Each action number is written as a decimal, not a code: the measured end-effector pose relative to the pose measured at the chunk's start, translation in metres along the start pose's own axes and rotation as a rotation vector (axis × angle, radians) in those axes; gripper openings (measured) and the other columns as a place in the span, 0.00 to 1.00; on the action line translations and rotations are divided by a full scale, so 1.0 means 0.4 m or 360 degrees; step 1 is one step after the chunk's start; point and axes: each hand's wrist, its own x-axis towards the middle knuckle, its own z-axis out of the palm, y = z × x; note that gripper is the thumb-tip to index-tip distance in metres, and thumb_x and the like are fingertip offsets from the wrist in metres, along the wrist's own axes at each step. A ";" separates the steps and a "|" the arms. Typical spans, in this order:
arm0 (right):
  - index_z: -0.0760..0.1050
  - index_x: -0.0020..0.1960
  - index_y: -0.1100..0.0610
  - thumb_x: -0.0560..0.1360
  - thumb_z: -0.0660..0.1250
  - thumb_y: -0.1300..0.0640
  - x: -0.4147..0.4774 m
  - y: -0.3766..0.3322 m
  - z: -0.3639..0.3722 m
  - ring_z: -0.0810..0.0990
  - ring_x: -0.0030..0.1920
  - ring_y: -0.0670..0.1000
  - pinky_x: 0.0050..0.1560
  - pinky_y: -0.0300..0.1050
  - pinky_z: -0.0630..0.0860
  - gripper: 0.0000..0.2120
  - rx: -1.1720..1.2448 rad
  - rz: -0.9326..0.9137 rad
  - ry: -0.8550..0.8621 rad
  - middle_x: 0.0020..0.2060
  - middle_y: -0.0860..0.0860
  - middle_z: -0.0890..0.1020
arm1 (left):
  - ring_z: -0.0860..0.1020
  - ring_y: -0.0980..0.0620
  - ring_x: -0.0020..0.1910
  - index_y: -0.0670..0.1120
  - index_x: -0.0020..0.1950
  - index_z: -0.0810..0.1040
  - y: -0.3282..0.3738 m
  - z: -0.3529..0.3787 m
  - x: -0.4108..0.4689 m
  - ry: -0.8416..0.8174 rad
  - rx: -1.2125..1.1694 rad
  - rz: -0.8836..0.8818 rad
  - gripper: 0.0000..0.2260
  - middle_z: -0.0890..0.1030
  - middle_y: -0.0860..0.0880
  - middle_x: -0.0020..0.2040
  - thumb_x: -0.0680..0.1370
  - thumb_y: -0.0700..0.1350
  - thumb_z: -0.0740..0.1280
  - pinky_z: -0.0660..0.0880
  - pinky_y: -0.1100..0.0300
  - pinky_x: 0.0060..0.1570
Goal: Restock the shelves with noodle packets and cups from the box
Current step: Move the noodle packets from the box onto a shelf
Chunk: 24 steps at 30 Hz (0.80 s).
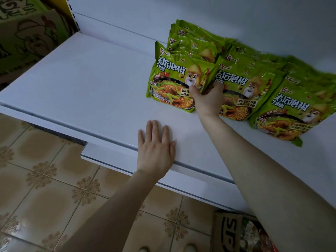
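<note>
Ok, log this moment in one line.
left hand: flat on white metal shelf | right hand: gripping green plastic noodle packets | packets: overlapping rows, leaning back

— Where can a hand pass on the shelf (81,84)?
— Its left half lies open from the front lip to the back panel (127,19).
— And the right?
— Three leaning rows of noodle packets (236,84) fill it. The right hand (209,99) grips packets at the gap between the first two rows; the left hand (156,151) lies flat at the front.

beige patterned floor tiles (45,188) spread below and left of the grip. a green printed cardboard carton (27,39) stands far up-left of it, beside a yellow upright strip (58,5).
</note>
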 end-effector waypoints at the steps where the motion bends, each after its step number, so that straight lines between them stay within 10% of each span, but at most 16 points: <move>1: 0.69 0.59 0.64 0.69 0.72 0.53 -0.001 0.001 -0.001 0.77 0.53 0.55 0.42 0.39 0.67 0.24 -0.0005 -0.0006 0.0000 0.52 0.57 0.77 | 0.68 0.35 0.66 0.40 0.64 0.73 0.001 0.000 -0.001 -0.0011 -0.0001 0.0000 0.24 0.72 0.34 0.64 0.78 0.53 0.48 0.68 0.39 0.60; 14: 0.74 0.57 0.65 0.76 0.65 0.56 -0.070 0.025 -0.127 0.75 0.55 0.54 0.50 0.40 0.68 0.14 -0.0283 -0.0326 -0.0176 0.53 0.58 0.78 | 0.71 0.33 0.63 0.37 0.55 0.76 -0.010 -0.012 -0.004 -0.0028 -0.0113 0.0103 0.21 0.75 0.33 0.59 0.77 0.50 0.51 0.68 0.36 0.57; 24: 0.74 0.59 0.63 0.77 0.63 0.56 -0.138 0.149 -0.452 0.76 0.56 0.54 0.52 0.38 0.67 0.14 -0.0617 -0.0157 -0.0219 0.55 0.57 0.79 | 0.80 0.44 0.35 0.41 0.39 0.81 0.252 -0.077 -0.121 0.0321 -0.0412 0.0994 0.13 0.82 0.46 0.34 0.76 0.44 0.60 0.75 0.55 0.41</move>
